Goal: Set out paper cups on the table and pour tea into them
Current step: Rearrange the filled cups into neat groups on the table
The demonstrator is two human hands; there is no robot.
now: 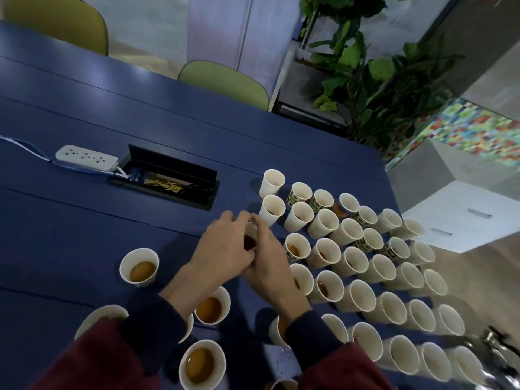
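Both my hands wrap one paper cup of dark tea [250, 241] in the middle of the blue table [84, 114]. My left hand [225, 246] grips its left side and my right hand [268, 263] grips its right side, hiding most of the cup. To the right stand several rows of white paper cups [363, 294]; some hold a little tea, others look empty. Several fuller cups of tea [139, 267] stand at the left and near me.
A white power strip [85, 158] lies beside an open black cable box [168, 178] set in the table. A metal kettle [495, 342] shows at the lower right edge. Green chairs [225, 83] and a leafy plant [380, 80] stand beyond the table.
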